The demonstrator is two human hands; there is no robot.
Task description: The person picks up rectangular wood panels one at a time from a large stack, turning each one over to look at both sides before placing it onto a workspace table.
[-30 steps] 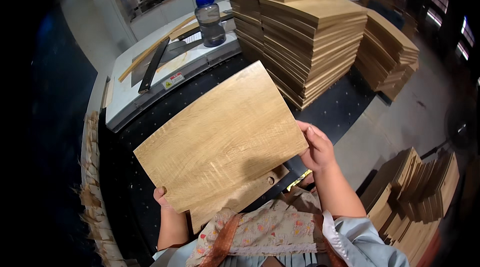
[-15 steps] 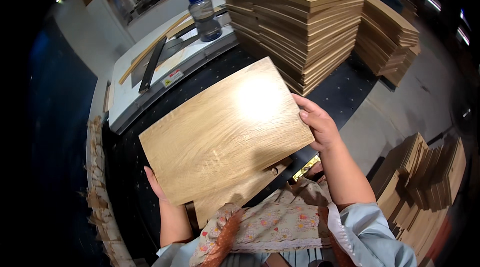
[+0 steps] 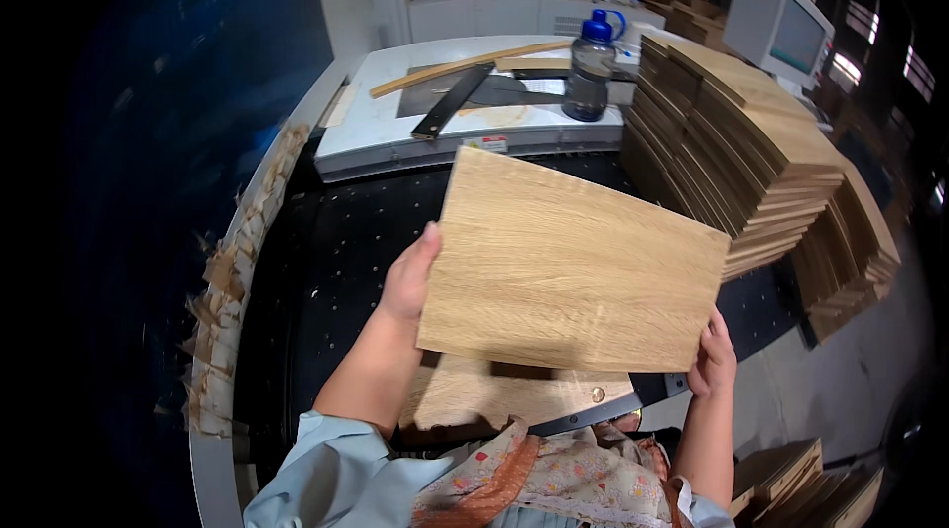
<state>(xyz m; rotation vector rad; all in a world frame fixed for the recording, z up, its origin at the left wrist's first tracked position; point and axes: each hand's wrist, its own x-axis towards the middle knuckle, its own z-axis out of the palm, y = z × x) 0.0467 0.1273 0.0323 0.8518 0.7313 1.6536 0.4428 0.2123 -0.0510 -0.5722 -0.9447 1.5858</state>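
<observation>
A rectangular wood-grain board [image 3: 573,266] is held up in front of me, tilted, its broad face toward me. My left hand [image 3: 410,276] grips its left edge, with the thumb showing and the other fingers hidden behind. At the lower right corner my right hand [image 3: 714,358] is closed around the edge. Below it, another wood-grain board [image 3: 504,396] with a round hole near its right end lies at the table's front edge, partly covered by my apron and the held board.
The black perforated table [image 3: 346,241] meets a white machine top [image 3: 395,132] bearing a blue-lidded bottle [image 3: 590,68], a dark metal bar [image 3: 453,101] and a wooden strip [image 3: 465,68]. Stacked boards [image 3: 741,142] stand at right, more boards [image 3: 791,479] lower right. A monitor [image 3: 781,24] stands behind.
The held board has swung from tilting up at the right to tilting up at the left. My left hand rose along its edge and my right lowered. The view has turned right.
</observation>
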